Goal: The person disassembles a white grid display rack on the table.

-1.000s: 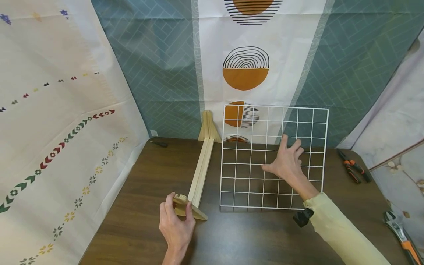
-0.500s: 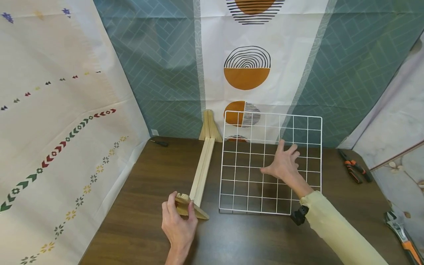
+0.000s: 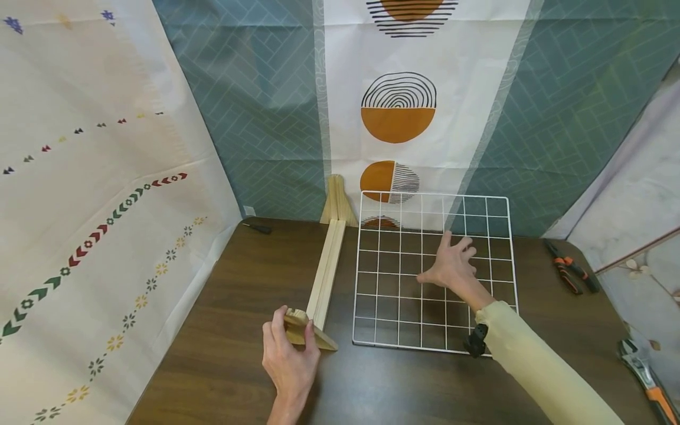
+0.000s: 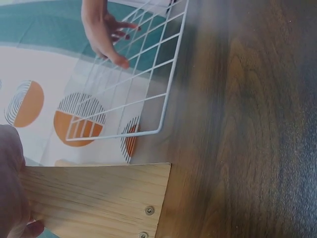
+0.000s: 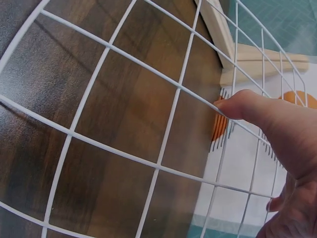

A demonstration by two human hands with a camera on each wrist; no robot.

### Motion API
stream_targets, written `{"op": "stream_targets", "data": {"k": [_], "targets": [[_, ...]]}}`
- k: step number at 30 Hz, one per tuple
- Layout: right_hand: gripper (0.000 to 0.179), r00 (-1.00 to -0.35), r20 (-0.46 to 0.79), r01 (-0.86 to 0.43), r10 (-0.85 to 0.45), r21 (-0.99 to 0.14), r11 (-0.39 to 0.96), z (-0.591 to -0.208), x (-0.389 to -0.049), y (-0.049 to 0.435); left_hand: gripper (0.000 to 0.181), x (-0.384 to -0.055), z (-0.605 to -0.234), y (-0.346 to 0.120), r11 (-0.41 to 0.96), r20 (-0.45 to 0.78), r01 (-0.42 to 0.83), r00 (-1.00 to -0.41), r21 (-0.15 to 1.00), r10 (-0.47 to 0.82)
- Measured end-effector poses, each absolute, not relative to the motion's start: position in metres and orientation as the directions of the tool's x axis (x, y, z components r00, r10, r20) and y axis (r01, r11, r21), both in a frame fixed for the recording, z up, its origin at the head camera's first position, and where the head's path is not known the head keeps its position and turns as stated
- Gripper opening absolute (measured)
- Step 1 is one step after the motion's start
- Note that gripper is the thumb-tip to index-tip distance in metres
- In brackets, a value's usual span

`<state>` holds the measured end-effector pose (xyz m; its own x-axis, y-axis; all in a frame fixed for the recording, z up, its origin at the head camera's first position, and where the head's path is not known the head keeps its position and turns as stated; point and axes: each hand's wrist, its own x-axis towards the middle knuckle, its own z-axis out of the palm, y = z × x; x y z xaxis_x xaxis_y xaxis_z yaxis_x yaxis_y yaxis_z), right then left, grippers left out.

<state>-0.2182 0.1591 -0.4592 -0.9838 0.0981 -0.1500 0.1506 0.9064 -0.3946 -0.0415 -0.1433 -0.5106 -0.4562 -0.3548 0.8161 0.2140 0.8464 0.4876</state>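
Observation:
My left hand (image 3: 292, 363) grips the near wooden end piece (image 3: 320, 338) of a stand, thumb on one side and fingers on the other. In the left wrist view that board (image 4: 99, 193) stands on edge and has screw heads near its foot. A pale wooden beam (image 3: 326, 265) runs back from it to a flared end piece (image 3: 337, 200) by the curtain. My right hand (image 3: 451, 268) holds a white wire grid panel (image 3: 353, 295), fingers spread across its squares. The panel leans back, near edge low at the tabletop. In the right wrist view the thumb (image 5: 242, 105) presses a wire.
Orange-handled pliers (image 3: 568, 268) and an adjustable wrench (image 3: 643, 375) lie along the right side of the dark wooden table (image 3: 212, 366). A small dark screwdriver (image 3: 259, 228) is at the back left. Patterned curtains (image 3: 265, 118) close off the back and sides.
The wire grid's far edge has come down and its near edge has shifted slightly toward me, with my right hand lowering along. My left hand keeps its grip on the wooden end piece.

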Motion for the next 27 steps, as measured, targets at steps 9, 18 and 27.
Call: {"op": "stream_targets", "data": {"k": [9,18,27], "targets": [[0.137,-0.966,-0.235,0.195,0.112,-0.371,0.908,-0.472,-0.223,0.158,0.06,-0.041,-0.51,-0.142,0.847,0.818,0.213,-0.452,0.487,-0.356],[0.137,-0.956,-0.269,0.211,0.116,-0.36,0.909,-0.48,-0.224,0.15,0.059,-0.041,-0.51,-0.143,0.848,0.814,0.21,-0.462,0.487,-0.353],[0.138,-0.943,-0.317,0.216,0.1,-0.353,0.91,-0.482,-0.225,0.147,0.06,-0.041,-0.51,-0.142,0.851,0.819,0.211,-0.454,0.481,-0.35]]}}
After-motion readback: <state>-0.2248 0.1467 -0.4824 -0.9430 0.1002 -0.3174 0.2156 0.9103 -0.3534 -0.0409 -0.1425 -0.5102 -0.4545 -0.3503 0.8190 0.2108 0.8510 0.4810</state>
